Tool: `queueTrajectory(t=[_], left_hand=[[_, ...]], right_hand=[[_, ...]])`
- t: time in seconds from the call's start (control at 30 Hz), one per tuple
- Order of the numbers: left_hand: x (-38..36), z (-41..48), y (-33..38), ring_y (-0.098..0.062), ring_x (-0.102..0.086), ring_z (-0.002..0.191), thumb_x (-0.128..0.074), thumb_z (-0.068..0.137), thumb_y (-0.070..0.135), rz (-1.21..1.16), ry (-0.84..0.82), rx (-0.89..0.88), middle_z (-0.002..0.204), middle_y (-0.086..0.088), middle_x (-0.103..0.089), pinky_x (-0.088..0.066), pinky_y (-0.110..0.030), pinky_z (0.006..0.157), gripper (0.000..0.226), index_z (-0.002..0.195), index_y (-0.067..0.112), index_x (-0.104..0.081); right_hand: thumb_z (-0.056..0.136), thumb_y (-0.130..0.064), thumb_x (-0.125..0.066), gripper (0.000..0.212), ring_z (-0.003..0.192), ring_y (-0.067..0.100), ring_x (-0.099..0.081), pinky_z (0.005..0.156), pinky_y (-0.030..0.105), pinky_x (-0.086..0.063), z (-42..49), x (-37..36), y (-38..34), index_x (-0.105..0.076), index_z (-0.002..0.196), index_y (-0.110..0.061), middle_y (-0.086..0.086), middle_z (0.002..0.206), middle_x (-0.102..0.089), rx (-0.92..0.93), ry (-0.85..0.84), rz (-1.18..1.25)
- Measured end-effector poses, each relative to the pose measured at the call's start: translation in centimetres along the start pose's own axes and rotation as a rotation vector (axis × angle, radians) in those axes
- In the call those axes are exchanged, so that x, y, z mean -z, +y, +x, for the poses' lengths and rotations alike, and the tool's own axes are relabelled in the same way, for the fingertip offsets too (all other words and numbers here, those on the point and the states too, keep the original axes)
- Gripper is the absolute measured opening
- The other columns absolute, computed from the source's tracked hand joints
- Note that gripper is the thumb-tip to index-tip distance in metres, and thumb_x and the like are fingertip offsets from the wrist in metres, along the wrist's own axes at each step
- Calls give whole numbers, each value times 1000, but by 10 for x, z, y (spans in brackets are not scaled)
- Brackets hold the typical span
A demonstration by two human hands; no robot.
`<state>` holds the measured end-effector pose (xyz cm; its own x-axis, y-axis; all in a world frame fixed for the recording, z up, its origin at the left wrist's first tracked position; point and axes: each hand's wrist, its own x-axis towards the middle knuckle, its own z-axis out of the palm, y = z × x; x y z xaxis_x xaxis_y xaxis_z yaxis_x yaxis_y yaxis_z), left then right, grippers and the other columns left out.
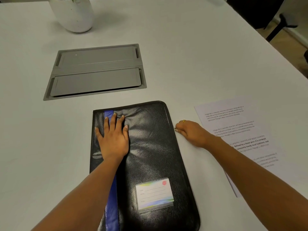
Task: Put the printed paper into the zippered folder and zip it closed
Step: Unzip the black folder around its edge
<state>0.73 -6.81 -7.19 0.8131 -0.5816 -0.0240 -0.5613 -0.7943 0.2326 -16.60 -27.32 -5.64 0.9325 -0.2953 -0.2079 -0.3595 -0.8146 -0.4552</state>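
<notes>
A black zippered folder (150,147) with a blue stripe and a name card pocket lies closed on the white table in front of me. My left hand (113,137) presses flat on its upper left part, fingers spread. My right hand (191,132) is at the folder's right edge, fingers pinched on the small metal zipper pull (175,128). The printed paper (233,124) lies flat on the table to the right of the folder, partly under my right forearm.
A grey recessed cable hatch (96,72) sits in the table beyond the folder. A white plant pot (75,14) stands at the far left. The table edge runs diagonally at the right, with a dark chair (266,12) past it.
</notes>
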Motion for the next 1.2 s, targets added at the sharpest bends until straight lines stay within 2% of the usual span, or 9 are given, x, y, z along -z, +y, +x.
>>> queueTrajectory(t=[0.2,0.3,0.47,0.6,1.2], left_hand=[[-1,0,-1,-18,-5,146,-20,99,42,-2,6,0,157,6,-14,1,-51,115,46,144,34,-25],[0,0,-1,-18,-5,146,-21,99,42,-2,5,1,157,6,-14,1,-51,115,46,143,33,-25],[-1,1,-1,-18,-7,146,-21,99,41,-16,7,-6,157,6,-16,1,-51,116,46,143,33,-27],[-1,1,-1,-18,-7,146,-21,98,42,-12,7,-9,157,6,-16,0,-51,116,46,143,33,-27],[1,1,-1,-18,-5,146,-19,99,41,4,-15,-26,157,6,-13,2,-52,115,46,143,35,-25]], right_hand=[[97,-17,-41,29,73,18,-42,65,25,-25,-6,-3,-2,-37,70,-10,3,72,-43,-7,5,23],[97,-17,-41,28,73,18,-40,65,24,-24,-8,-4,-3,-37,70,-10,-4,66,-37,-17,-4,22],[97,-16,-41,26,72,18,-40,65,23,-24,-15,-6,-5,-38,72,-11,4,74,-44,-11,2,26],[98,-17,-40,26,72,17,-39,64,22,-22,-22,-8,-7,-38,73,-11,3,75,-43,-12,-5,20],[98,-18,-38,26,71,20,-44,66,26,-30,-37,-16,-18,-40,73,-11,7,75,-45,-83,9,14]])
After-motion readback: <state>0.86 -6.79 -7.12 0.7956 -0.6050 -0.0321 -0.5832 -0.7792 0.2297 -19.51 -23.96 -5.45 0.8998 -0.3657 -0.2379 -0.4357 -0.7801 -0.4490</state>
